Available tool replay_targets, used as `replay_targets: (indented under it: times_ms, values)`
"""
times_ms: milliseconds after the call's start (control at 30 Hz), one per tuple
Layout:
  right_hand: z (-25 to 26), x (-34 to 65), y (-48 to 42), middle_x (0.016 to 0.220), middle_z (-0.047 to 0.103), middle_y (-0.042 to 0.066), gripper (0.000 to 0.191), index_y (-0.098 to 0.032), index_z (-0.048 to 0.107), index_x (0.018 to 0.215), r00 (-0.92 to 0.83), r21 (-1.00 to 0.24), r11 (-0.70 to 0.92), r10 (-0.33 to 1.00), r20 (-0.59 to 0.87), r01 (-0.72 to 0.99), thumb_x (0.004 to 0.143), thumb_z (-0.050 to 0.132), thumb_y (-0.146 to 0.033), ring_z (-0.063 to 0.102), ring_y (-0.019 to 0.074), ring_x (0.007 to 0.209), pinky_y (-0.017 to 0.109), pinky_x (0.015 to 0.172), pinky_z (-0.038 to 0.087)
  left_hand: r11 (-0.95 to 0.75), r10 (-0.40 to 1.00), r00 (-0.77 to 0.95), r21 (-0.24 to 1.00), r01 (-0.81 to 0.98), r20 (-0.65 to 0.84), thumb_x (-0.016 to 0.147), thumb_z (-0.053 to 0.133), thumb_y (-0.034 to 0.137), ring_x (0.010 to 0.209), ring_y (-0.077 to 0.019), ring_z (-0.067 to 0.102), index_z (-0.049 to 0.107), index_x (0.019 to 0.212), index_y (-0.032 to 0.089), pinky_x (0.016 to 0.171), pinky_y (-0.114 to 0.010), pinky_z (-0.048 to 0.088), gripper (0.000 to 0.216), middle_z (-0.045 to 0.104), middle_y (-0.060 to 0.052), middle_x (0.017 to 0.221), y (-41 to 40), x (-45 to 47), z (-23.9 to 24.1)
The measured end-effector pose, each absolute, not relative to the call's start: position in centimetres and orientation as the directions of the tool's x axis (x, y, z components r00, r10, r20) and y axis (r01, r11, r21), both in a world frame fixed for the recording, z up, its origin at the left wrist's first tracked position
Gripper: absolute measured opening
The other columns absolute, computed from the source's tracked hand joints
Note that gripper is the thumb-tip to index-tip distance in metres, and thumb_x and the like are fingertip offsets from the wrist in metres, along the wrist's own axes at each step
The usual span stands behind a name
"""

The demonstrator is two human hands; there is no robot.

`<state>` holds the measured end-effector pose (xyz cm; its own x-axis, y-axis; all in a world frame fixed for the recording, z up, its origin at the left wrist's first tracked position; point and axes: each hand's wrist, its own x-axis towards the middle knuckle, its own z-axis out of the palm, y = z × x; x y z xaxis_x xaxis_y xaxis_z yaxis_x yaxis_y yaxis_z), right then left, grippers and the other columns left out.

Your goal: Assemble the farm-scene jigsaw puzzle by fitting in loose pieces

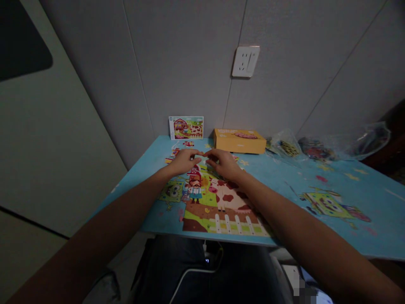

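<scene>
A partly assembled jigsaw puzzle [202, 211] lies near the table's front edge, showing a farmer, a spotted cow and a white fence. My left hand [186, 161] is at the puzzle's upper edge, its index finger and thumb bent toward each other. Opposite it, my right hand [224, 164] has its fingers curled down over the same edge. The fingertips of both hands nearly meet; anything small between them is too dark and hidden to make out. Loose puzzle pieces [173, 156] lie beyond my left hand, with another puzzle piece [188, 144] farther back.
A picture card [186, 128] of the farm scene leans against the wall. Beside it sits an orange box [239, 141]. Clear plastic bags [286, 147] with contents lie at the back right. The blue table [275, 185] bears printed cartoon figures. A white cable [196, 270] runs over my lap.
</scene>
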<state>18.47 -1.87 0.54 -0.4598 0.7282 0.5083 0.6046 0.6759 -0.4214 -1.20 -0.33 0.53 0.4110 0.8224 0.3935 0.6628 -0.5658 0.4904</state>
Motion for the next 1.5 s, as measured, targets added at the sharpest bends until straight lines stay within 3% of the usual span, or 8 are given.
replay_targets:
  times_ms: [267,467,633,1000,1167,1333,1500]
  values:
    - [0.6,18.5,-2.0,0.086,0.069,0.005,0.032,-0.015,0.063,0.111,-0.485,-0.386,0.627,0.774,0.408,0.676,0.079,0.061,-0.017,0.06,0.0143,0.075,0.025,0.073,0.042,-0.545,0.836,0.442,0.4,0.737,0.325,0.08,0.055,0.025,0.067,-0.0156,0.057,0.071,0.103,0.015,0.07,-0.028,0.045,0.03,0.069,-0.004,0.077,-0.4,-1.3,0.9]
    - [0.4,18.5,-1.9,0.094,0.067,0.009,0.037,-0.015,0.063,0.116,-0.514,-0.286,0.616,0.779,0.359,0.734,0.081,0.06,-0.022,0.06,0.0182,0.084,0.027,0.079,0.042,-0.521,0.843,0.42,0.32,0.791,0.335,0.079,0.059,0.033,0.091,-0.0212,0.06,0.072,0.104,0.021,0.086,-0.032,0.045,0.031,0.07,-0.006,0.096,0.3,-1.9,0.4]
    - [0.1,18.6,-1.6,0.097,0.064,0.012,0.031,-0.014,0.068,0.109,-0.541,-0.215,0.609,0.785,0.302,0.764,0.083,0.058,-0.027,0.058,0.021,0.092,0.03,0.086,0.041,-0.546,0.83,0.474,0.253,0.799,0.294,0.078,0.062,0.034,0.094,-0.0228,0.06,0.074,0.098,0.024,0.091,-0.036,0.043,0.026,0.07,-0.006,0.093,0.6,-2.2,0.0]
    - [0.2,18.6,-1.6,0.098,0.064,0.012,0.029,-0.013,0.069,0.104,-0.557,-0.222,0.625,0.774,0.302,0.748,0.083,0.056,-0.027,0.058,0.0208,0.094,0.03,0.087,0.041,-0.597,0.798,0.54,0.233,0.768,0.266,0.077,0.063,0.031,0.093,-0.0214,0.06,0.072,0.101,0.023,0.091,-0.035,0.042,0.027,0.07,-0.005,0.094,0.5,-2.2,0.2]
    - [-0.1,18.7,-1.5,0.094,0.065,0.011,0.023,-0.014,0.069,0.099,-0.563,-0.243,0.642,0.76,0.324,0.727,0.081,0.055,-0.018,0.058,0.0194,0.09,0.029,0.085,0.041,-0.633,0.772,0.573,0.248,0.733,0.276,0.077,0.064,0.028,0.096,-0.0226,0.059,0.073,0.101,0.026,0.093,-0.038,0.04,0.025,0.069,-0.006,0.094,0.3,-2.1,0.2]
    - [-0.2,18.7,-1.6,0.096,0.064,0.009,0.039,-0.01,0.057,0.113,-0.512,-0.308,0.641,0.757,0.407,0.703,0.075,0.052,-0.007,0.056,0.0174,0.084,0.026,0.078,0.042,-0.643,0.764,0.592,0.225,0.732,0.259,0.079,0.063,0.03,0.108,-0.027,0.054,0.072,0.103,0.027,0.097,-0.042,0.036,0.025,0.064,-0.009,0.105,0.2,-2.1,0.1]
    - [0.2,18.7,-1.8,0.09,0.062,0.01,0.029,-0.014,0.068,0.096,-0.562,-0.244,0.641,0.761,0.324,0.727,0.075,0.049,-0.006,0.056,0.0187,0.086,0.027,0.081,0.04,-0.652,0.755,0.605,0.203,0.73,0.251,0.08,0.062,0.031,0.104,-0.0253,0.055,0.072,0.102,0.027,0.096,-0.039,0.038,0.025,0.064,-0.008,0.101,0.3,-2.1,0.1]
